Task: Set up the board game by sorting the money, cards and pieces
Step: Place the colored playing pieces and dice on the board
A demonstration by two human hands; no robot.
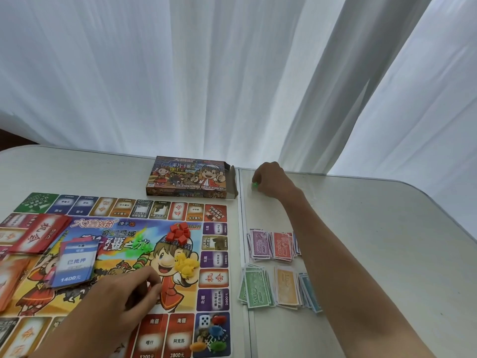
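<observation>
Pinches small green piece in right hand fingertips, centre right of frame, near game box; presumably starts a green pile off board. Left hand fingers curled on board; contents unclear.

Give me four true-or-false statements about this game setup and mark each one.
1. The right hand pinches a small green piece. True.
2. The money stacks lie on the board. False: they lie on the table, right of the board.
3. The red pieces are piled on the board. True.
4. The die lies among the money stacks. False: it sits on the board's near corner square.
</observation>
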